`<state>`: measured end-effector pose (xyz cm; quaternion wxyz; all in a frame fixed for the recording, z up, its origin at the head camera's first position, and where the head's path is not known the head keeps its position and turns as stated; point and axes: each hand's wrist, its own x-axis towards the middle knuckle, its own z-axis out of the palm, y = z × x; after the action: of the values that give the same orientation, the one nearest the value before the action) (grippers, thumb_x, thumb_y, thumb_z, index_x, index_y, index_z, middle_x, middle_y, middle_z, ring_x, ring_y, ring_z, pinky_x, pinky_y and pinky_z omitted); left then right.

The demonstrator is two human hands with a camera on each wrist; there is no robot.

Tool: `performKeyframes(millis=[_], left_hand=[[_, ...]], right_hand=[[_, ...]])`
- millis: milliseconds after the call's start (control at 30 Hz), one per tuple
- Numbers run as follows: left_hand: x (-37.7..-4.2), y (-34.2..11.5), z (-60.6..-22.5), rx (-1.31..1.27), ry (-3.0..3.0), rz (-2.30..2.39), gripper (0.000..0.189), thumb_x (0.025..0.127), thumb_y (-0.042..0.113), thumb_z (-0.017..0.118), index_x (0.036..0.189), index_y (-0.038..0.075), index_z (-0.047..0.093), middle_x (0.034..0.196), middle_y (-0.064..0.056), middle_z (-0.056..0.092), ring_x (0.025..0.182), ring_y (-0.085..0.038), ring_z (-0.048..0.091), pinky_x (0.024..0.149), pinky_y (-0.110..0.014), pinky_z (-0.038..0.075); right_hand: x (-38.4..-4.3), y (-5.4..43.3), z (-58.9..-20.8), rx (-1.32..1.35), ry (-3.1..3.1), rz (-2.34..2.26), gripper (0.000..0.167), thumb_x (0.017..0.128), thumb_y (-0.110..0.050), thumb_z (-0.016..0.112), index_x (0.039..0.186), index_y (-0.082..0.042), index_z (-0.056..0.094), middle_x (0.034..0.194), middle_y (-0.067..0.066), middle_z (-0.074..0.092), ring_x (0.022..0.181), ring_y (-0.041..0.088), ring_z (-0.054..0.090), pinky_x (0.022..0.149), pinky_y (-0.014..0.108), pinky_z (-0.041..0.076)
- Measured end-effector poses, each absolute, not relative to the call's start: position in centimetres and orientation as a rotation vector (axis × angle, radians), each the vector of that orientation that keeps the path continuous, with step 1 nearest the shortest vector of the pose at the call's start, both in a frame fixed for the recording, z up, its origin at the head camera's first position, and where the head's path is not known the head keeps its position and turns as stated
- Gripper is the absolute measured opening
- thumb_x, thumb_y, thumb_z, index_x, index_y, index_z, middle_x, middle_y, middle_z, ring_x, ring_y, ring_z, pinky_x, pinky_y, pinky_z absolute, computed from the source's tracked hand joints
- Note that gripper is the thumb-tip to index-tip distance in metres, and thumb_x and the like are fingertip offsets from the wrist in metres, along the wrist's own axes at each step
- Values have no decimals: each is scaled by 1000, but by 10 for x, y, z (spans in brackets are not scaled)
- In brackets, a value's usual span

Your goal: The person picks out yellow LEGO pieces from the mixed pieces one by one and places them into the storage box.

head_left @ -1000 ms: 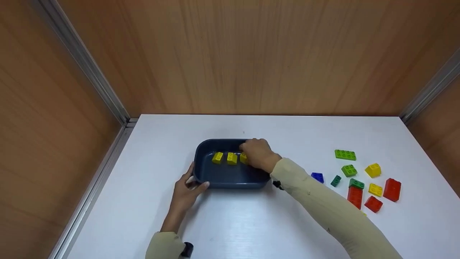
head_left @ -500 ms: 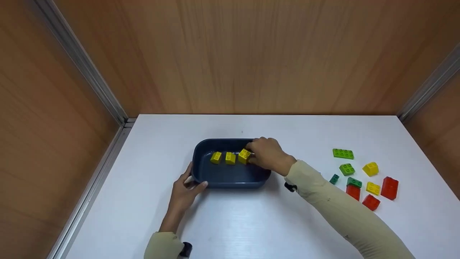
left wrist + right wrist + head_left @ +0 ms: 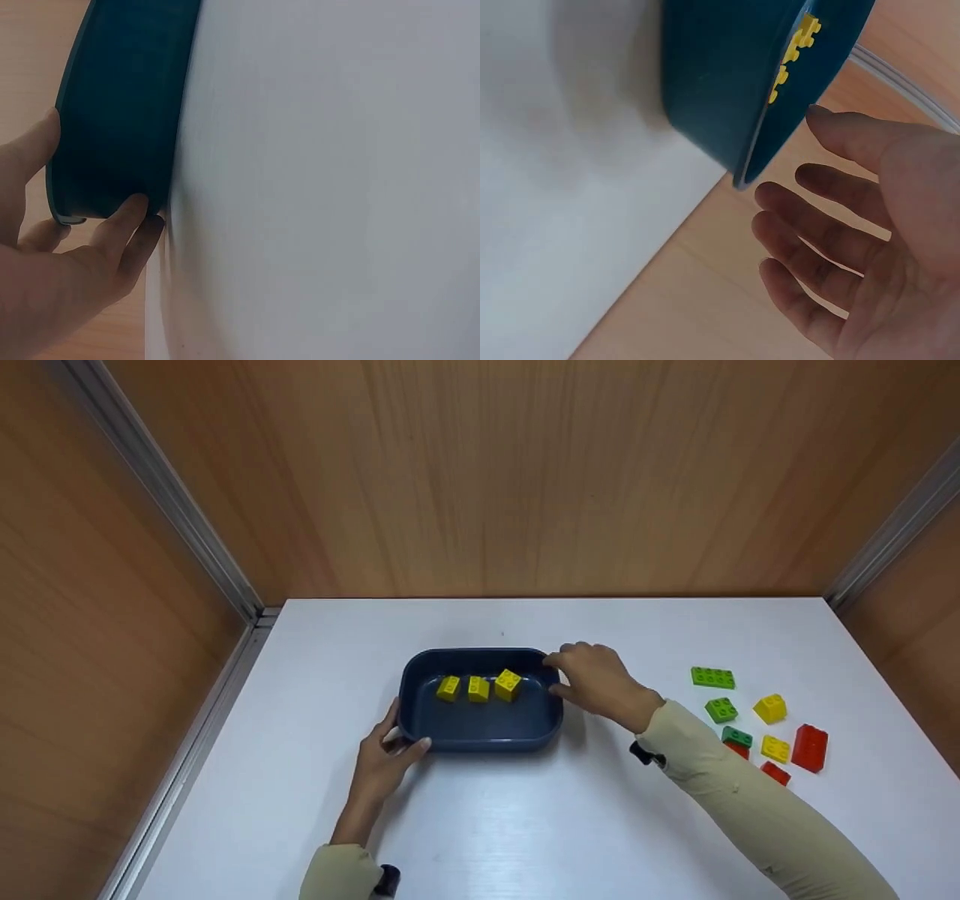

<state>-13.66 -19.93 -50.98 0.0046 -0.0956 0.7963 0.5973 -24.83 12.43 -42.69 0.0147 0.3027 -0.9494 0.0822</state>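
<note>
A dark blue rectangular dish (image 3: 480, 744) sits on the white table. Inside it, three yellow toy building bricks lie in a row: the left brick (image 3: 448, 688), the middle brick (image 3: 478, 689) and the bigger right brick (image 3: 508, 685). My left hand (image 3: 382, 765) grips the dish at its near left corner. The left wrist view shows that hand's thumb and fingers (image 3: 120, 229) around the dish's end. Beside the right rim, my right hand (image 3: 600, 679) has its fingers spread and holds nothing. The right wrist view shows its bare palm (image 3: 922, 217).
Loose bricks lie on the table's right side, among them a long light green brick (image 3: 712, 677), a yellow brick (image 3: 770, 709) and a red brick (image 3: 810, 748). My right sleeve (image 3: 750, 795) hides part of that group. Wooden panels (image 3: 480, 480) enclose the table.
My right hand has let go of the right yellow brick and drawn back to the right, out of the dish. That brick now rests in the dish. My left hand keeps its grip.
</note>
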Motion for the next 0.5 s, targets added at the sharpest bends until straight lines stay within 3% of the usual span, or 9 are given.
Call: performKeyframes(millis=[500], left_hand=[[-136, -200, -511, -297, 2504, 1865, 85, 97, 14, 78, 168, 15, 31, 162, -26, 41, 134, -44, 57, 106, -45, 54]], right_hand=[[-236, 172, -437, 840, -2765, 306, 39, 88, -16, 88, 123, -4, 77, 113, 15, 74, 99, 35, 72, 82, 50, 61]])
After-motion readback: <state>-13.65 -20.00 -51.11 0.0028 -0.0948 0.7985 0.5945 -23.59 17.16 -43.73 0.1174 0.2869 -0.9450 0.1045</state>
